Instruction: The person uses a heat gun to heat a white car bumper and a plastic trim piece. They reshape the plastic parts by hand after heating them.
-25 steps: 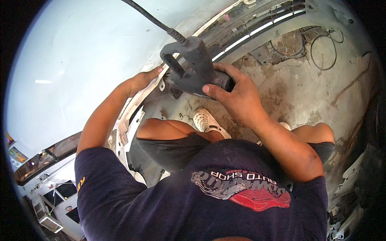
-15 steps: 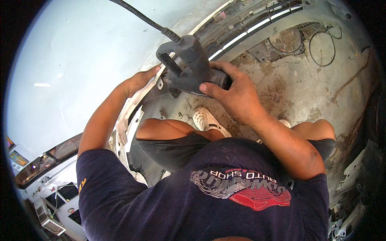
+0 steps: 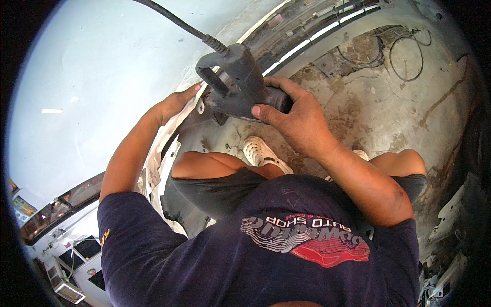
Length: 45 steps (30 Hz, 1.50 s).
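My right hand [image 3: 302, 117] is wrapped round the rounded end of a black corded power tool [image 3: 245, 74], shaped like a heat gun with a looped handle. Its thumb lies on the near side, and its fingers reach over the far side. The tool's body lies close beside the white edge [image 3: 176, 123] of a large pale car body panel [image 3: 92, 102]. My left hand [image 3: 175, 106] rests on that panel by the edge, fingers stretched toward the tool. The tool's working end is hidden under its handle.
A black cable [image 3: 174, 20] runs from the tool up over the panel. Beyond lies a dark slatted strip [image 3: 302, 38]. Thin loops of cable [image 3: 406, 59] lie on the stained concrete floor [image 3: 378, 110]. My knees [image 3: 212, 166] are bent below the tool.
The view has shifted slightly, moving the scene a little left and up. Both hands keep their places on the tool and the panel.
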### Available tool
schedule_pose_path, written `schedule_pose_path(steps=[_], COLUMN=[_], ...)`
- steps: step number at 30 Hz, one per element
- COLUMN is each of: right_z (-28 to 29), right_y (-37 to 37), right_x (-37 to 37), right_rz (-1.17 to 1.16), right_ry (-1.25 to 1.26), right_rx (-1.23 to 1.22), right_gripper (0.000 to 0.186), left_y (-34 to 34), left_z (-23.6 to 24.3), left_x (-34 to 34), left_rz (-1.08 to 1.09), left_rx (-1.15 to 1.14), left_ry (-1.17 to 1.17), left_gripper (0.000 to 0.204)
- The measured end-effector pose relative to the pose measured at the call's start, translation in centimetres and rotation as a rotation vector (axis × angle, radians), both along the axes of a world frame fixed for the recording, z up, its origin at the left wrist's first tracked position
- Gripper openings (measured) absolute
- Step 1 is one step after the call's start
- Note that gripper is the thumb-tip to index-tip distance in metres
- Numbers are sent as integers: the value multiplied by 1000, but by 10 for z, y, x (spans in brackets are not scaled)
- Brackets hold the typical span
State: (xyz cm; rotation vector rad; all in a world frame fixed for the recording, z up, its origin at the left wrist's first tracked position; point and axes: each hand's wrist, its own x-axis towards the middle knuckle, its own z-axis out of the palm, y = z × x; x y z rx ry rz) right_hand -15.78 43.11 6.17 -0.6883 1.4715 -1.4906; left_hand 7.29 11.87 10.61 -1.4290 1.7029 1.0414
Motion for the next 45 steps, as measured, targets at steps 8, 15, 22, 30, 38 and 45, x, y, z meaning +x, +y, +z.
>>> schedule_pose_path(steps=[8, 15, 22, 30, 38, 45], right_z=[-2, 0, -7, -5, -5, -8], right_y=[0, 0, -1, 1, 3, 1], right_x=[1, 0, 2, -3, -11, -18], right_rz=[-5, -14, -23, -54, -75, -123], right_ry=[-14, 0, -18, -36, -20, 41], right_rx=[-8, -2, -28, -24, 9, 0], right_gripper=[61, 61, 59, 58, 61, 60], left_y=[-1, 1, 2, 16, 20, 8], left_z=[-2, -1, 2, 7, 8, -6], left_x=[2, -2, -2, -9, -10, 9], left_rz=[4, 8, -46, -2, 3, 72], left_rx=[-8, -12, -21, -97, -143, -20], left_ry=[-5, -21, -8, 41, 47, 162], left_gripper=[85, 84, 82, 81, 79, 67])
